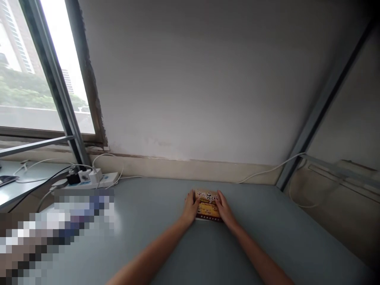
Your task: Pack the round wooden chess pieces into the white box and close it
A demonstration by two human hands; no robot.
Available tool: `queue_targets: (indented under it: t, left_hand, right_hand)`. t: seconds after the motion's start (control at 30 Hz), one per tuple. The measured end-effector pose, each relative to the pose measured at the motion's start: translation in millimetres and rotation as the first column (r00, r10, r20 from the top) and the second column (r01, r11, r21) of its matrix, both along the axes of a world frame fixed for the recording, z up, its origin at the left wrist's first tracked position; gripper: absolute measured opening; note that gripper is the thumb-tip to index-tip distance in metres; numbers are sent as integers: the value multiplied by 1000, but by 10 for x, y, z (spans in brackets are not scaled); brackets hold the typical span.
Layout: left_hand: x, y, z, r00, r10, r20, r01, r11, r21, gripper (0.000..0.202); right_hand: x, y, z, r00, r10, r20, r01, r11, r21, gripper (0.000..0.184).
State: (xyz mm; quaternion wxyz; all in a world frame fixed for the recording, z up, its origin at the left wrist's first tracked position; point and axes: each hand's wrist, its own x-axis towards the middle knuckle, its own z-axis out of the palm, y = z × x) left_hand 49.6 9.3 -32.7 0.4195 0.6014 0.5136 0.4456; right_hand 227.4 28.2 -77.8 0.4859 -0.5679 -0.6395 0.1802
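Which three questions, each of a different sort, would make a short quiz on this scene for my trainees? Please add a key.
1. How many hands touch the brown-and-yellow rectangular printed item?
2. True or false: the white plastic power strip lies left of that item in the picture.
3. What rises behind the smooth grey-blue table?

Key:
1. Two: the left hand and the right hand.
2. True.
3. A flat pale-grey wall.
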Motion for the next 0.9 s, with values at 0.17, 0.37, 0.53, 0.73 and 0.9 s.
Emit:
queue_targets:
  t: [0.17,0.37,0.53,0.73,0.9]
  left_hand:
    - [-27,-1,-69,994,-19,-107,24,999,43,56]
    - [-77,-40,-66,966,-12,-257,27,998,56,53]
    - [-204,-230,203,965,207,-161,-146,934,326,63]
    - [-314,-275,388,905,397,-155,-166,664,729,57]
    - [-291,-284,319,884,395,-249,-65,632,772,58]
  right_hand:
    - [-106,-41,7,996,-16,85,17,1000,-14,46]
    - [-120,-102,105,998,54,42,-52,997,-53,53]
    - [44,-413,638,987,-150,-57,159,964,211,66]
    - [218,-642,1021,916,-361,-175,401,824,400,65]
    - [126,-668,988,932,-341,-120,358,825,437,65]
